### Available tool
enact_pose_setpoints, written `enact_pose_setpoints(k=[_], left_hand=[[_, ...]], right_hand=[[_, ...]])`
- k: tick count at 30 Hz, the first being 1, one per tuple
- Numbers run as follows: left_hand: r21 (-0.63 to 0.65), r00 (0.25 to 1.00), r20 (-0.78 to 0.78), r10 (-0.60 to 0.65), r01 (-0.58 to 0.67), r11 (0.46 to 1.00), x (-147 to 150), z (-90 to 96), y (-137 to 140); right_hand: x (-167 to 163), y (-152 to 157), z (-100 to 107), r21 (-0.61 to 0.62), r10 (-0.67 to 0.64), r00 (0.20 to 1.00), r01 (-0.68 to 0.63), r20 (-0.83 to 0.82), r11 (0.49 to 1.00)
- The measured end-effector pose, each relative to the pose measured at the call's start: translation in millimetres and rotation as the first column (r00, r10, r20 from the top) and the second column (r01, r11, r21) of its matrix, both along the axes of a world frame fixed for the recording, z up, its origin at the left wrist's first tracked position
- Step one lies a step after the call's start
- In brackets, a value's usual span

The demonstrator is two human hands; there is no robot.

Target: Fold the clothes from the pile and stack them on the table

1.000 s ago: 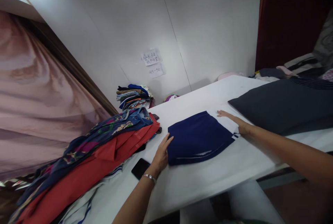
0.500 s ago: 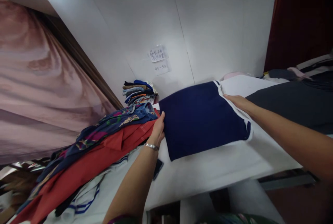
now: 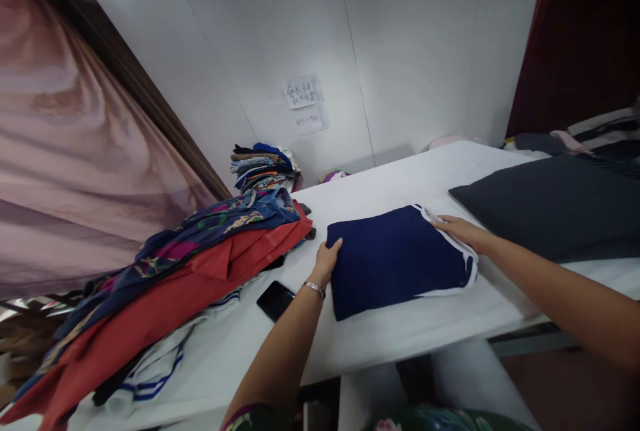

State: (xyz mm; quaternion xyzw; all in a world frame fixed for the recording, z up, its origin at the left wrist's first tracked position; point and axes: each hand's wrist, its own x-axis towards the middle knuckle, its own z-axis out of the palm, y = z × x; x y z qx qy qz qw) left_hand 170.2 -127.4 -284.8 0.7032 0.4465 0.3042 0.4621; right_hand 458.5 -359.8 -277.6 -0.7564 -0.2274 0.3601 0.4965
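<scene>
A folded navy garment with white edging (image 3: pixel 395 261) lies on the white tabletop (image 3: pixel 375 191) in front of me. My left hand (image 3: pixel 327 259) grips its left edge, thumb on top and fingers partly hidden beneath. On the opposite side, my right hand (image 3: pixel 459 231) holds the white-trimmed right edge, fingers reaching over the border. A black phone (image 3: pixel 275 300) rests on the table beside my left wrist.
To the left lie a red garment (image 3: pixel 200 284), a patterned denim piece (image 3: pixel 215 221) and a striped white garment (image 3: pixel 165 371). A folded clothes stack (image 3: pixel 263 167) stands near the wall. Dark grey cloth (image 3: pixel 555 207) covers the right side. Handwritten paper notes (image 3: pixel 305 101) hang on the wall.
Both hands have lowered the folded navy garment from a raised, tilted position down onto the tabletop. More of the phone now shows at the left.
</scene>
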Motion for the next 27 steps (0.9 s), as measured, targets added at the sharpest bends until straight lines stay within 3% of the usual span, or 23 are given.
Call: enact_pose_setpoints(k=[3,5,8,10,12,15,18,21,24,27], left_hand=[[0.078,0.985,-0.168,0.041,-0.028,0.997,-1.9,6.7,-1.8],[0.226,0.949,-0.309,0.060,0.011,0.974,-2.5,15.4,-4.5],[0.490,0.868,-0.491,0.081,0.198,0.849,0.0,27.0,-10.1],[0.551,0.845,-0.535,0.024,0.328,0.767,3.7,27.8,-14.6],[0.522,0.803,-0.594,-0.049,0.431,0.736,7.8,22.2,-19.2],[0.425,0.734,-0.671,-0.104,0.496,0.758,11.8,9.6,-24.8],[0.417,0.710,-0.699,-0.082,0.499,0.760,12.4,3.9,-27.5],[0.426,0.685,-0.726,-0.052,0.509,0.748,11.3,6.0,-28.8],[0.422,0.666,-0.745,-0.038,0.515,0.746,10.4,8.4,-30.8],[0.422,0.670,-0.741,-0.043,0.515,0.746,9.7,8.5,-31.9]], right_hand=[[2.4,2.1,-4.9,-0.051,-0.016,0.987,0.025,0.160,0.998],[5.7,2.7,-7.1,-0.093,-0.007,0.960,0.034,0.281,0.995],[11.4,-0.3,-9.4,-0.134,0.022,0.912,0.036,0.409,0.990],[12.5,-5.0,-10.7,-0.109,0.021,0.894,0.031,0.447,0.994],[9.0,-9.7,-11.7,-0.074,0.010,0.881,0.029,0.473,0.997],[-4.9,-11.5,-12.1,-0.104,0.090,0.828,-0.039,0.553,0.994],[-23.2,-6.2,-13.5,-0.205,0.259,0.666,-0.161,0.700,0.965],[-37.7,-1.1,-17.4,-0.281,0.347,0.514,-0.204,0.784,0.938],[-44.1,-2.3,-20.6,-0.309,0.366,0.484,-0.197,0.795,0.930],[-40.2,-6.3,-18.8,-0.320,0.385,0.524,-0.214,0.760,0.923]])
